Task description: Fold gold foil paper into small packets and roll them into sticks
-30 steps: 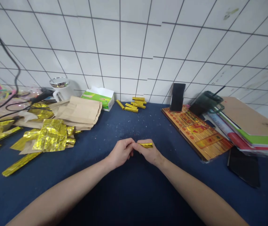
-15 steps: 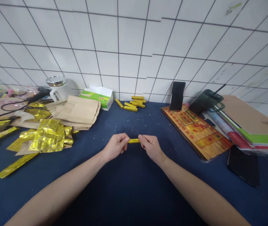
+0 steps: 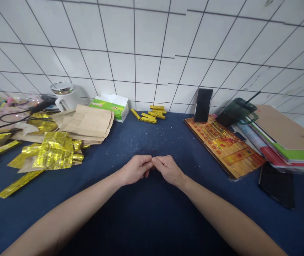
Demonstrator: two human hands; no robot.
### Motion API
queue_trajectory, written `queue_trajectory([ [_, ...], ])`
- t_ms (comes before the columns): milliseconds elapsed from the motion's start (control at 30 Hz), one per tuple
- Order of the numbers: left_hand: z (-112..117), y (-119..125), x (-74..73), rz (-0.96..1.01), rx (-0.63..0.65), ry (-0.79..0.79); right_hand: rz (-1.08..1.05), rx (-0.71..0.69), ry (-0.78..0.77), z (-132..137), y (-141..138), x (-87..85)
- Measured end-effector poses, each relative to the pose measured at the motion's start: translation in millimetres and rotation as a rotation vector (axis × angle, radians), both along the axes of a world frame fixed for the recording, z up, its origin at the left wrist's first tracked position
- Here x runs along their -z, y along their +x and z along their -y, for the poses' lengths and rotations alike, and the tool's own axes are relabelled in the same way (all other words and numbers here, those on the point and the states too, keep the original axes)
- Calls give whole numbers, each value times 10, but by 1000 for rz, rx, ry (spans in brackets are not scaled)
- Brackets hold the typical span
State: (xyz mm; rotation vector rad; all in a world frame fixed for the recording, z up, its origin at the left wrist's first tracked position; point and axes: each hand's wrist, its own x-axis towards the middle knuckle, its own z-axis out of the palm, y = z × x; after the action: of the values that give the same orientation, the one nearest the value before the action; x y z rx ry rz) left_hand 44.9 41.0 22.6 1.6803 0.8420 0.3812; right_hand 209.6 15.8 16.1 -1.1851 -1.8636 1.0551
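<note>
My left hand (image 3: 137, 170) and my right hand (image 3: 170, 171) meet above the dark blue tabletop (image 3: 152, 138), thumbs and fingertips pressed together. Both are closed. The short gold foil strip pinched between them half a second ago is now hidden by the fingers. Beyond them, near the wall, lie several folded gold foil strips (image 3: 157, 113) in a small loose pile. Left of my left hand, crinkled gold foil sheets (image 3: 54, 151) lie in a heap, with a longer folded gold strip (image 3: 21, 183) beside them.
Brown paper sheets (image 3: 88, 122), a green tissue pack (image 3: 109, 106) and a white mug (image 3: 65, 97) stand at back left. To the right are an upright phone (image 3: 203, 105), an orange-gold box (image 3: 225, 147), a dark green cup (image 3: 235, 111), stacked books (image 3: 290, 131) and a black flat object (image 3: 277, 185).
My hands have come together, closing the gap where the gold strip showed. The strip is now out of sight. The camera view has tilted slightly.
</note>
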Motion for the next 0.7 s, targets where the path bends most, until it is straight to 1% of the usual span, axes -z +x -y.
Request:
queue_trajectory([
  [100,0,-3,-37,-23,12,26,-31,64,-10,3,0,4],
  [233,-13,-29,-92,-69,-19,170,-47,198,15,-21,37,36],
  [400,-95,-75,-105,-65,-67,167,-80,300,30,-61,112,63],
  [567,-141,-77,-49,-34,-111,115,-76,311,41,-57,115,53],
  [700,-150,-61,4,3,-221,93,-45,285,54,-22,74,23],
])
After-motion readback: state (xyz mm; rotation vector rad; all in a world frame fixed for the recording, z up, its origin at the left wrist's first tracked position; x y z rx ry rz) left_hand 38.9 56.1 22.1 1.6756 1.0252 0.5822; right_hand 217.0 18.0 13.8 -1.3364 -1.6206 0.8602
